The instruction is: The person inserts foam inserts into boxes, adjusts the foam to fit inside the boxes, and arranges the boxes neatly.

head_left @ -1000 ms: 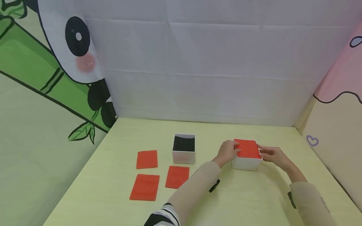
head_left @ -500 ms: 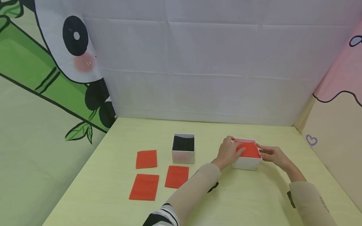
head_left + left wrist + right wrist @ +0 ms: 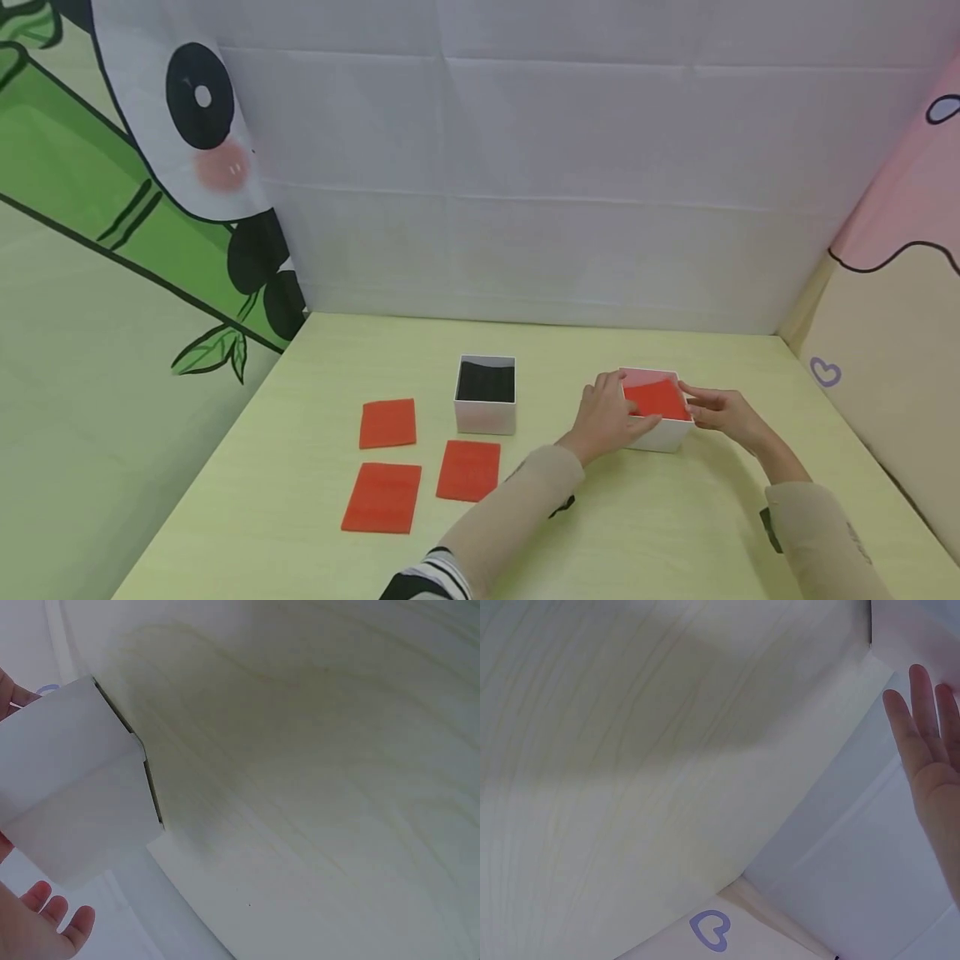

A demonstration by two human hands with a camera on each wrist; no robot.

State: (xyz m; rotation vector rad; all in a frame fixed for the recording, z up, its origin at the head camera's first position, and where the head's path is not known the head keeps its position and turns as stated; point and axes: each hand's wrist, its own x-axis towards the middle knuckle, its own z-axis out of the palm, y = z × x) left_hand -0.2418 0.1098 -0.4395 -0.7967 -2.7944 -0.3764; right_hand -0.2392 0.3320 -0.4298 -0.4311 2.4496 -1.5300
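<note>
A white open-topped box (image 3: 654, 435) stands at the right of the table, a red square cloth (image 3: 657, 398) sunk a little below its rim. My left hand (image 3: 603, 417) is at the box's left side, a finger on the cloth and the thumb along the front rim. In the left wrist view, three of its fingertips (image 3: 76, 928) stick out beside the white box. My right hand (image 3: 726, 414) touches the box's right side; the right wrist view shows its fingers (image 3: 924, 712) straight beside the wall.
Another white box (image 3: 486, 417) with black cloth (image 3: 487, 382) inside stands left of the hands. Three red square cloths (image 3: 387, 423) lie flat on the table (image 3: 600, 533), one partly behind the left sleeve. A white curtain (image 3: 525, 183) hangs behind.
The red cloth has gone from lying level with the box rim to sitting lower inside. My left hand went further over the box, then drew back toward its front left. The right hand stayed put.
</note>
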